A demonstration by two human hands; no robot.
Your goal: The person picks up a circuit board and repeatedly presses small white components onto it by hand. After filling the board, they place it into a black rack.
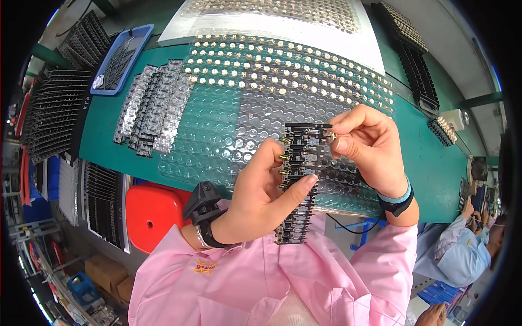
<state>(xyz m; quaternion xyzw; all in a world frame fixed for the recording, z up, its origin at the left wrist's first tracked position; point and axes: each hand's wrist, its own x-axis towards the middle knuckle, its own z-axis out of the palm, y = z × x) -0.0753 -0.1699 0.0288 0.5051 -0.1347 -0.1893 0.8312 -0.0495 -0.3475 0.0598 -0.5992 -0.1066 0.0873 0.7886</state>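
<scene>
My left hand (266, 198) grips a long black strip of joined circuit boards (302, 157), thumb across its face and fingers behind. The strip hangs toward my body, and short brass-coloured pins stick out along its left side. At the strip's upper right corner, my right hand (365, 144) pinches a small pale round part, mostly hidden between thumb and forefinger. Beneath both hands lies a clear plastic blister tray (215, 117). Rows of small white round parts (283, 68) fill its far pockets, while the pockets nearer me hold none.
Stacked circuit board strips (149, 108) lie left on the green table (103, 130), near a blue tray (122, 60) of thin dark pieces. Black racks (57, 111) stand farther left. A red stool (155, 217) is below the table edge. Another person in light blue (462, 250) sits at right.
</scene>
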